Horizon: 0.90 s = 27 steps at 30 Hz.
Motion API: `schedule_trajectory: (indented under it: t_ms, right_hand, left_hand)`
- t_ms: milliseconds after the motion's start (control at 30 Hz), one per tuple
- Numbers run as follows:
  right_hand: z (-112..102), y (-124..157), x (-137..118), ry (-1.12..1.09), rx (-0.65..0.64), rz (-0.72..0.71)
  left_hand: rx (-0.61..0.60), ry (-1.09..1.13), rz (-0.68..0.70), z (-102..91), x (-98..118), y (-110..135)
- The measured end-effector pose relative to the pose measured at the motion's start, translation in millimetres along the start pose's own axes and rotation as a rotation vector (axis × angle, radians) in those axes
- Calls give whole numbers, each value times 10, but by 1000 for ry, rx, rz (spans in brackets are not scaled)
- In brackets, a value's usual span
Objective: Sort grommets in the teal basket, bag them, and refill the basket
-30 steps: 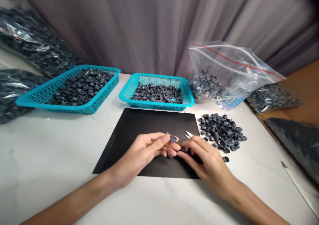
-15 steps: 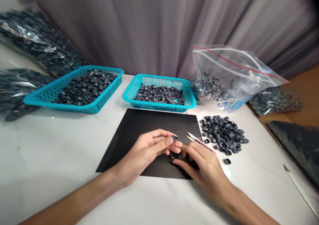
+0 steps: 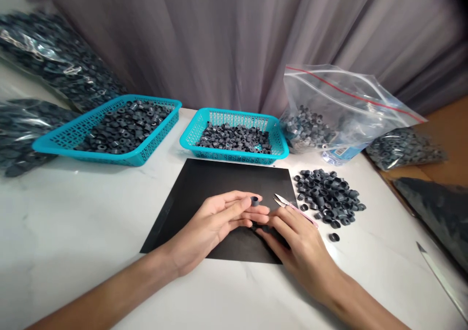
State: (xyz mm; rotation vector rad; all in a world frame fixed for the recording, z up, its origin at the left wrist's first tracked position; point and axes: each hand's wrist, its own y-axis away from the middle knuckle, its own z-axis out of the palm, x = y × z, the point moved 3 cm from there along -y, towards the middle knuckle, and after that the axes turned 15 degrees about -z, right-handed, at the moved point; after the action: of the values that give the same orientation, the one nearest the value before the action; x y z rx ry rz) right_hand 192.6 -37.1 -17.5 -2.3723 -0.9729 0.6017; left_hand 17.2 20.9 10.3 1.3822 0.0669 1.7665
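Note:
Between the thumb and fingers of my left hand (image 3: 223, 215) is a small dark grey plastic ring (image 3: 255, 201), its open end turned up. My right hand (image 3: 298, 237) rests low on the black mat (image 3: 204, 179), palm down and fingers curled in. Small dark pieces (image 3: 266, 228) show between its thumb and fingers, partly hidden; whether it grips one is hard to make out. Thread snips (image 3: 282, 201) with a pink handle lie beside that hand, blades toward the upper left. To its right, a heap of dark grey rings (image 3: 327, 196) sits on the white table.
Two blue baskets, one at left (image 3: 142, 158) and one at centre (image 3: 234, 155), hold many grey pieces. Behind the heap stands a clear zip bag (image 3: 329, 91). One loose ring (image 3: 334, 237) and a pointed blade (image 3: 438, 274) lie at right. Filled bags (image 3: 54, 52) flank the left.
The ring in my left fingers has turned, so its opening now shows. My right fingers have drawn in closer over the small pieces on the mat.

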Motion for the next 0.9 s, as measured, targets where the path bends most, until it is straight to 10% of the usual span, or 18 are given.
schedule_trajectory:
  t_ms: [900]
  right_hand:
    - [-49, 23, 53, -163, 36, 123]
  left_hand:
    - [67, 16, -69, -127, 57, 19]
